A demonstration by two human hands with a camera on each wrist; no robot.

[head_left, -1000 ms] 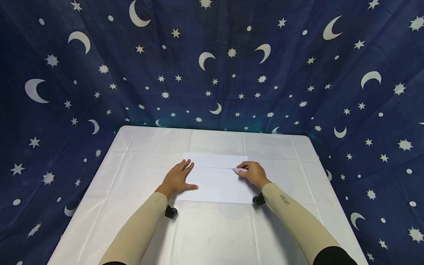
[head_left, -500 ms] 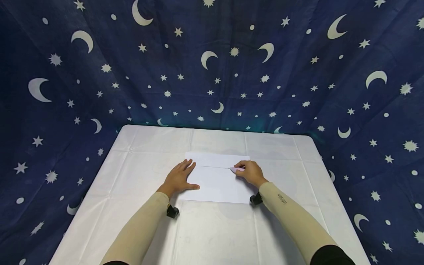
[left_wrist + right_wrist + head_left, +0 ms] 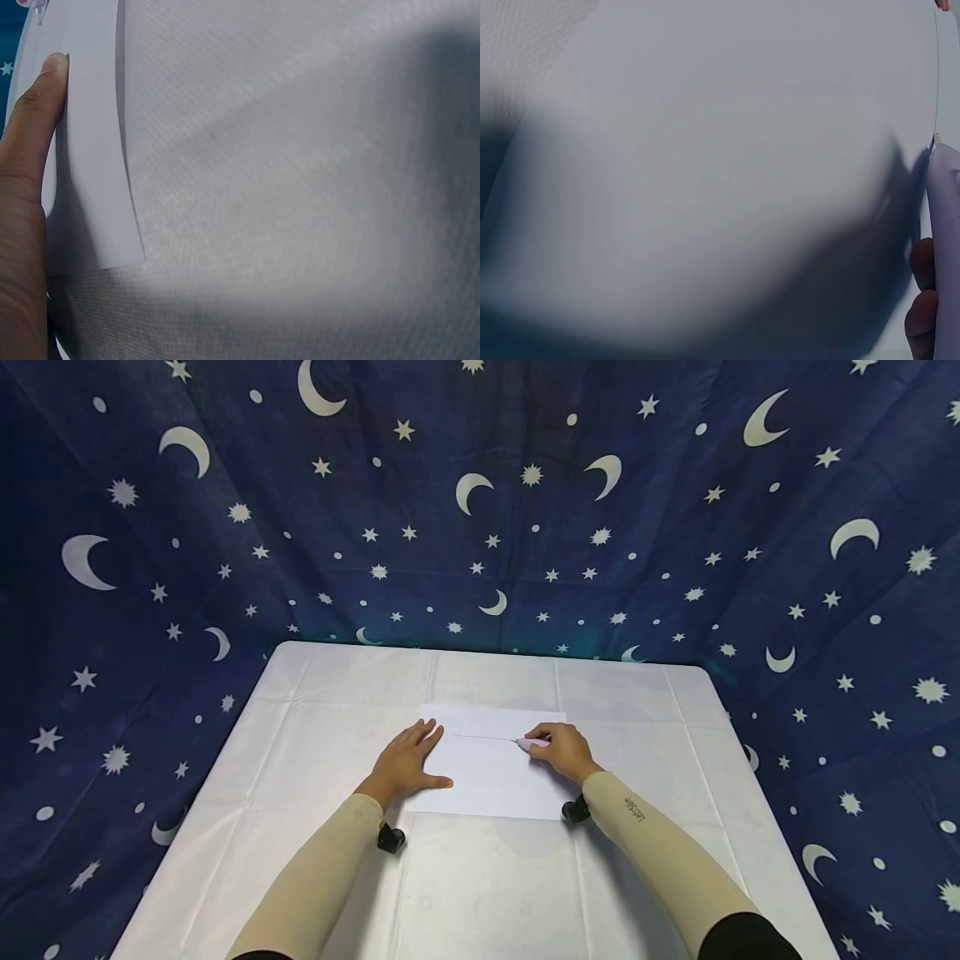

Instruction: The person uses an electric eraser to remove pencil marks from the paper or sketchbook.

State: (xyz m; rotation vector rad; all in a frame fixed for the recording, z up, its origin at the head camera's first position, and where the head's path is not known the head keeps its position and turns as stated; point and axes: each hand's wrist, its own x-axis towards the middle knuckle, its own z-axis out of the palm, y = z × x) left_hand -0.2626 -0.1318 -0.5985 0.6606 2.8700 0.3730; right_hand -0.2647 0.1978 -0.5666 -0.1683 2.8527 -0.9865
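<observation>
A white paper sheet lies on the white-covered table, with a thin straight line running across its upper part. My left hand rests flat at the sheet's left side, fingers and thumb spread. In the left wrist view its thumb lies along the paper near a corner. My right hand pinches a light purple utility knife at the sheet's right side. The right wrist view shows the knife's small pale tip on the paper at the end of the line, with two fingertips against its body.
The white cloth on the table has fold creases. Behind and beside the table hangs a dark blue curtain with moons and stars. A small black camera sits at each wrist, over beige sleeves.
The right hand has slid a little to the left with the knife, its tip following the line. The left hand stays in place on the paper.
</observation>
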